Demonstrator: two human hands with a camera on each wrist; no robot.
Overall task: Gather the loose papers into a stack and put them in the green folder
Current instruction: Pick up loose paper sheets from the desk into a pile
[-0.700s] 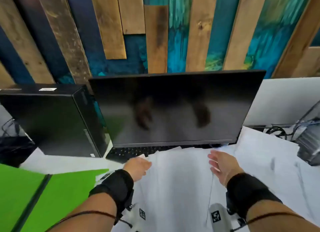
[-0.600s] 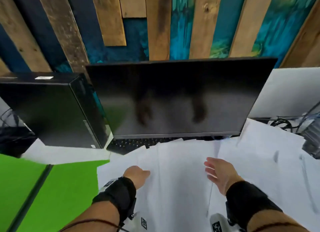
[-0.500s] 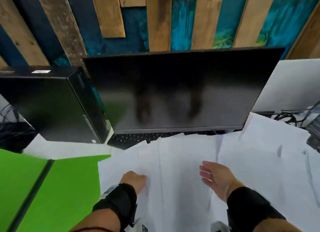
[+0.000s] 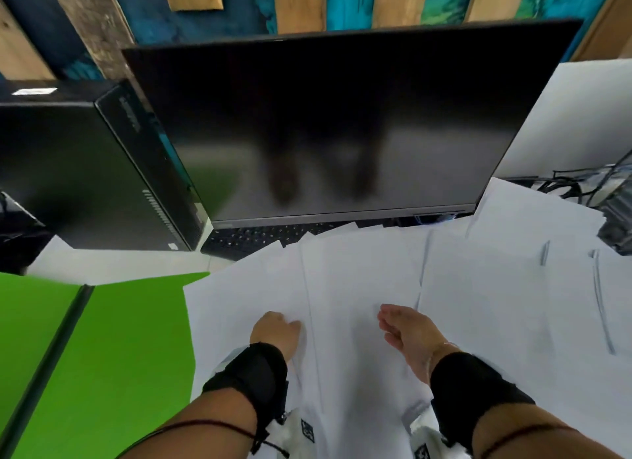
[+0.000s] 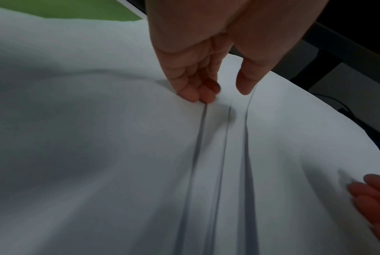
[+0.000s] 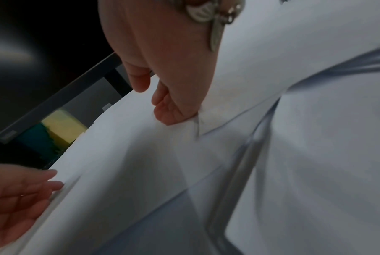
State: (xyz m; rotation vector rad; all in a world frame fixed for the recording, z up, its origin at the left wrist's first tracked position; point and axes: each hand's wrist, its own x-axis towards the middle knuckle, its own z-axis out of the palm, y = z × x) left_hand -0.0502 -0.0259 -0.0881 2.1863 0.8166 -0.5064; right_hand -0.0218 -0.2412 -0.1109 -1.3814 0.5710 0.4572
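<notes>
Several white papers (image 4: 359, 270) lie fanned and overlapping across the desk in front of the monitor. The open green folder (image 4: 119, 356) lies flat at the left, its right flap partly under the leftmost sheet. My left hand (image 4: 277, 328) rests on the left sheets; in the left wrist view its bent fingertips (image 5: 197, 96) press on a sheet edge, with the thumb apart. My right hand (image 4: 407, 328) stands on its edge a little to the right, fingers relaxed. In the right wrist view the right hand (image 6: 162, 96) touches a raised sheet corner (image 6: 203, 124). Neither hand grips a sheet.
A dark monitor (image 4: 342, 126) stands right behind the papers, with a black keyboard (image 4: 246, 239) partly under their far edges. A black computer tower (image 4: 78, 174) sits at the back left. Cables (image 4: 564, 185) and dark gear lie at the back right.
Both hands have drawn back toward me across the papers and come a little closer together. The head view has tilted down.
</notes>
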